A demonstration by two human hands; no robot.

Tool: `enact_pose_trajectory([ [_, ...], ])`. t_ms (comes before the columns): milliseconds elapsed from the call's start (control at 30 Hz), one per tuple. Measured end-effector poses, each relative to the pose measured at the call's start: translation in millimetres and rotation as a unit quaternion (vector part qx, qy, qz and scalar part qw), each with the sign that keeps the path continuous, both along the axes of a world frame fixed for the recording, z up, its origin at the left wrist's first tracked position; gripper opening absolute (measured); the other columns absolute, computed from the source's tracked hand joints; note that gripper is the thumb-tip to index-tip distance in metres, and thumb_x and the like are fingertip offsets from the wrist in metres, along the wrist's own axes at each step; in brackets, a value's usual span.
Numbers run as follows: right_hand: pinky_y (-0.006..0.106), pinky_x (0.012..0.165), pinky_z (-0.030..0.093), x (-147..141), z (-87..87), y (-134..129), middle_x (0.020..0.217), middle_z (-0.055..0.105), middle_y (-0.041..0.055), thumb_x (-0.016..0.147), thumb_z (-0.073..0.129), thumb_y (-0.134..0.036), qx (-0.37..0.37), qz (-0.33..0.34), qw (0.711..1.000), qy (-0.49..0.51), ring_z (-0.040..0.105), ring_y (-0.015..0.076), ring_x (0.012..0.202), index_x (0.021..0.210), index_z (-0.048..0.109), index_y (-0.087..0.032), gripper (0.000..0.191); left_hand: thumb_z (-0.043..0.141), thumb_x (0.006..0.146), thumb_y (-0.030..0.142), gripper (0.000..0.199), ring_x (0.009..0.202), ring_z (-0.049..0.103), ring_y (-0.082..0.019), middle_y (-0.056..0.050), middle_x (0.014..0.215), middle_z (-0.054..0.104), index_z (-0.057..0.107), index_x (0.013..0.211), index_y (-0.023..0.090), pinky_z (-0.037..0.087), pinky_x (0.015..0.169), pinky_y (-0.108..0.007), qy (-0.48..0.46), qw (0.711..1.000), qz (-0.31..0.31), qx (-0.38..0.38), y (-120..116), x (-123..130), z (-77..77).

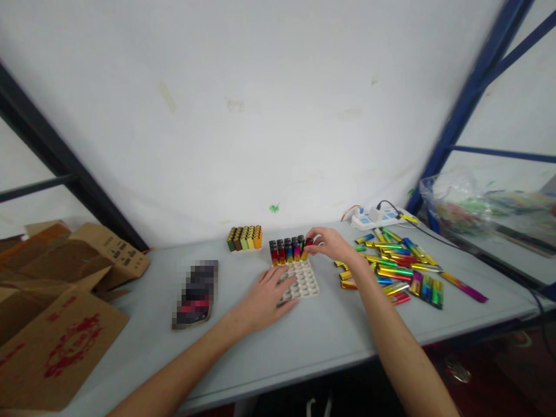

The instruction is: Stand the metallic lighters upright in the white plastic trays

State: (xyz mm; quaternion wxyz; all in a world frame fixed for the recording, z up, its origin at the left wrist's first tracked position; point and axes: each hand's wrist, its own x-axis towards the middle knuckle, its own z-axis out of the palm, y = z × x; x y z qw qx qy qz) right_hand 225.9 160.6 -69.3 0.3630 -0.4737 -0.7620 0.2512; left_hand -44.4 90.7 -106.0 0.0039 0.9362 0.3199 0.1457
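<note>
A white tray [308, 282] with rows of round-edged slots lies on the table in front of me. Several shiny multicoloured lighters [288, 251] with dark tops stand upright in its far rows; the nearer slots show bare. My left hand [270, 298] lies over the tray's left side, fingers spread and touching it. At the far right corner of the tray, my right hand [326, 244] pinches a red and gold lighter [307, 248], partly hidden by the fingers. To the right lies a loose pile of shiny lighters [393, 269] in gold, red, green, blue and purple.
A filled block of green-to-orange lighters [245, 238] stands near the wall. On the left are a phone-like device [197, 295], pixelated, and open cardboard boxes [65, 341]. A power strip [376, 218] with cables sits at the back right, near a clear plastic bag [454, 197].
</note>
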Motion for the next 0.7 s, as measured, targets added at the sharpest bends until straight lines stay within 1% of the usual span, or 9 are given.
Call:
enact_pose_trajectory([
  [133, 0.028, 0.071, 0.054, 1.5, 2.0, -1.2, 0.088, 0.072, 0.002, 0.078, 0.077, -0.023, 0.027, -0.001, 1.0, -0.006, 0.071, 0.018, 0.078, 0.097, 0.061, -0.02, 0.025, 0.054, 0.101, 0.045, 0.043, 0.137, 0.045, -0.031, -0.014, 0.145, 0.051, 0.055, 0.139, 0.025, 0.04, 0.114, -0.051, -0.002, 1.0, 0.001, 0.0, -0.1, 0.2, 0.7],
  [300, 0.028, 0.07, 0.054, -1.0, 6.6, -4.0, 0.088, 0.072, 0.0019, 0.08, 0.076, -0.025, 0.032, 0.0, 0.999, 0.001, 0.071, 0.018, 0.078, 0.095, 0.06, -0.02, 0.023, 0.054, 0.101, 0.045, 0.043, 0.137, 0.045, -0.031, -0.013, 0.146, 0.051, 0.055, 0.139, 0.025, 0.039, 0.115, -0.052, -0.002, 1.0, 0.001, -0.003, -0.4, 0.7, 1.7],
  [500, 0.029, 0.071, 0.056, -6.3, 10.8, -7.7, 0.087, 0.074, 0.0041, 0.083, 0.073, -0.029, 0.031, 0.013, 0.999, 0.028, 0.071, 0.0184, 0.078, 0.094, 0.065, -0.019, 0.017, 0.054, 0.101, 0.043, 0.042, 0.136, 0.046, -0.031, -0.013, 0.145, 0.051, 0.055, 0.139, 0.025, 0.04, 0.115, -0.052, -0.003, 1.0, 0.0, -0.006, -1.2, 0.4, 2.4],
  [700, 0.031, 0.075, 0.056, -5.3, 11.6, -7.0, 0.091, 0.075, 0.0061, 0.084, 0.073, -0.029, 0.057, 0.014, 0.998, 0.015, 0.07, 0.0188, 0.08, 0.095, 0.07, -0.018, 0.016, 0.054, 0.101, 0.045, 0.044, 0.137, 0.045, -0.032, -0.014, 0.146, 0.05, 0.055, 0.14, 0.023, 0.039, 0.115, -0.052, 0.008, 1.0, 0.003, 0.004, -1.2, 0.4, 1.3],
])
